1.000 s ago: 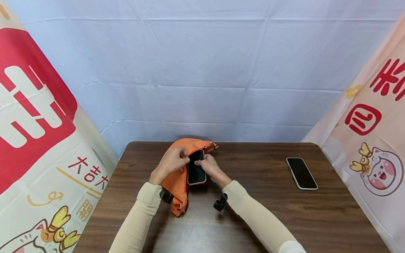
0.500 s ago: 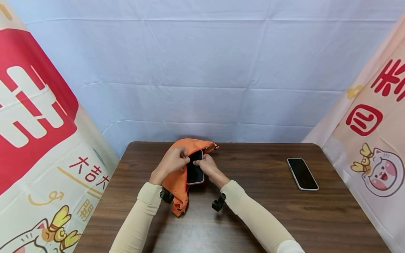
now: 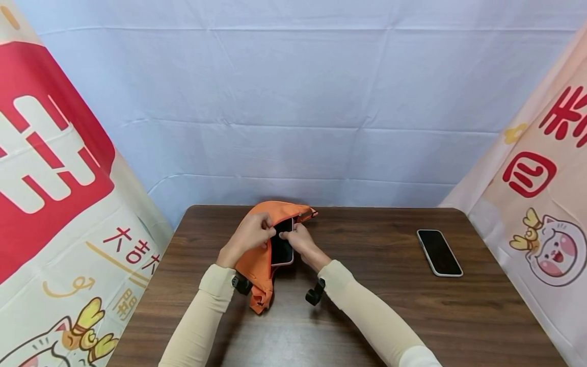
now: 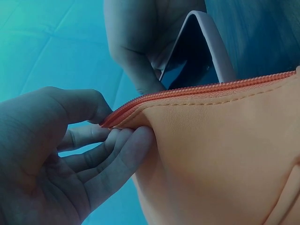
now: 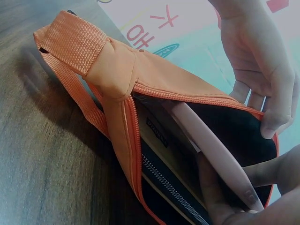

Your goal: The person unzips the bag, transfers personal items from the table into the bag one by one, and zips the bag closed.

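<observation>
Pinching the lip of the orange bag (image 3: 258,267) between thumb and fingers, your left hand (image 3: 247,235) holds the mouth wide! Opposite, your right hand (image 3: 304,242) grips a pink-edged phone (image 3: 282,253), thumb over the dark screen, and that phone is tilted, partly inside the bag. How deep it reaches is hard to judge, with cloth and fingers in the way. Down in the bag, an inner zip (image 5: 173,185) shows its metal teeth; a woven strap (image 5: 79,44) loops off one end. Farther out on the wooden table (image 3: 367,265), well to your right, a second phone (image 3: 439,253) lies face up. Behind everything hangs a pale sheet (image 3: 293,102), printed banners either side.
</observation>
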The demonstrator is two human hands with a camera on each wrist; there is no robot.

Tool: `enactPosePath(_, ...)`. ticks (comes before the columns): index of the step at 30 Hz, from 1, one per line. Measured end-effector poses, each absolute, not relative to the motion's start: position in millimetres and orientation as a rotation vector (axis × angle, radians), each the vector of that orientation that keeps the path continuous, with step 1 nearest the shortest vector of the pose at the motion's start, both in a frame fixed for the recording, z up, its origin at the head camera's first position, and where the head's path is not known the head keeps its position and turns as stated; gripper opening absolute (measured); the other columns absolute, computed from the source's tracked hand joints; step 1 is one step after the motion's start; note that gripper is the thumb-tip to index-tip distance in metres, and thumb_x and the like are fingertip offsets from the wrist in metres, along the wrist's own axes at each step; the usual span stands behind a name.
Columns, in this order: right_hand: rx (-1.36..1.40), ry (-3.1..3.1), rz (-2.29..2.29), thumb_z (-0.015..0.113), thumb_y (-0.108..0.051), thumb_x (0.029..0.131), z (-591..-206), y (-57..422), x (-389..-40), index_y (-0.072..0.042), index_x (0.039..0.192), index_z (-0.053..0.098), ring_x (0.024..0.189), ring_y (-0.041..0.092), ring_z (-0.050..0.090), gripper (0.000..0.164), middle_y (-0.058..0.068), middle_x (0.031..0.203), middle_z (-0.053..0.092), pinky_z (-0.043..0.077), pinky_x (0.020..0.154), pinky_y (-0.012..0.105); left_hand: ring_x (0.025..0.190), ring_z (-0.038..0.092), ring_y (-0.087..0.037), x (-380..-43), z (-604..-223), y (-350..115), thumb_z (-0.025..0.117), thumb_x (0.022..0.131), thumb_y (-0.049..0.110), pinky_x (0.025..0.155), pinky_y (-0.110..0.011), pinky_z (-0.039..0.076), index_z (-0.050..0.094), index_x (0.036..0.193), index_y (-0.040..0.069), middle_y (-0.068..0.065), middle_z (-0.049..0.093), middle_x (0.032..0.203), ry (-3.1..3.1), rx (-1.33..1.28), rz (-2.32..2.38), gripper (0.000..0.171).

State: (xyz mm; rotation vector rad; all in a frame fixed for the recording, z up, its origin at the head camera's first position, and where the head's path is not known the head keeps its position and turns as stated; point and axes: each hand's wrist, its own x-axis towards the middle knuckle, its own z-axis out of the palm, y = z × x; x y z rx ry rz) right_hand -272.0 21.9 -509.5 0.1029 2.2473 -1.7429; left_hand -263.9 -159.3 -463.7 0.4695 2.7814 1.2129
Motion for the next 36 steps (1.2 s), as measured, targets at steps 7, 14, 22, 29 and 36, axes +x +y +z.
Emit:
enactPosePath(7,0.082,2.253,-1.74,0.066,-0.02,0.105,-511,20,-275,-0.003,0.11,0.052,0.096,0.025,0.055,0.022,0.011,0.106,0.056,0.043,0.085,0.038,0.053,0.065,-0.018,-264,-463,-160,0.069,0.102,0.011,0.056,-0.03,0.058,0.064,0.1,0.007,-0.009,0.063,0.08,2.784,0.474,1.206,0.008)
enactPosePath(14,0.043,2.25,-1.756,0.064,-0.018,0.105,-509,19,-276,-0.004,0.107,0.05,0.095,0.025,0.051,0.02,0.01,0.103,0.051,0.039,0.084,0.039,0.054,0.065,-0.017,-265,-463,-160,0.069,0.102,0.011,0.056,-0.03,0.059,0.065,0.1,0.007,-0.009,0.064,0.083,2.784,0.486,1.206,0.007)
enactPosePath(22,-0.037,2.228,-1.78,0.062,-0.012,0.105,-507,15,-279,-0.01,0.084,0.046,0.063,0.017,0.036,0.026,-0.002,0.067,0.035,0.036,0.073,0.035,0.054,0.065,-0.018,-264,-463,-159,0.069,0.102,0.009,0.056,-0.031,0.059,0.065,0.1,0.007,-0.01,0.065,0.083,2.784,0.48,1.205,0.006)
enactPosePath(29,0.034,2.2,-1.769,0.059,-0.015,0.108,-506,11,-279,-0.009,0.099,0.046,0.061,0.015,0.037,0.017,0.001,0.075,0.041,0.034,0.067,0.032,0.054,0.065,-0.019,-264,-463,-159,0.07,0.102,0.009,0.057,-0.031,0.059,0.064,0.099,0.007,-0.01,0.064,0.082,2.788,0.478,1.202,0.007)
enactPosePath(36,0.036,2.182,-1.787,0.056,-0.013,0.108,-507,9,-280,-0.007,0.102,0.048,0.062,0.015,0.042,0.012,0.003,0.079,0.045,0.039,0.068,0.036,0.054,0.065,-0.018,-264,-464,-159,0.07,0.102,0.01,0.055,-0.03,0.058,0.064,0.099,0.007,-0.009,0.064,0.08,2.791,0.484,1.207,0.007)
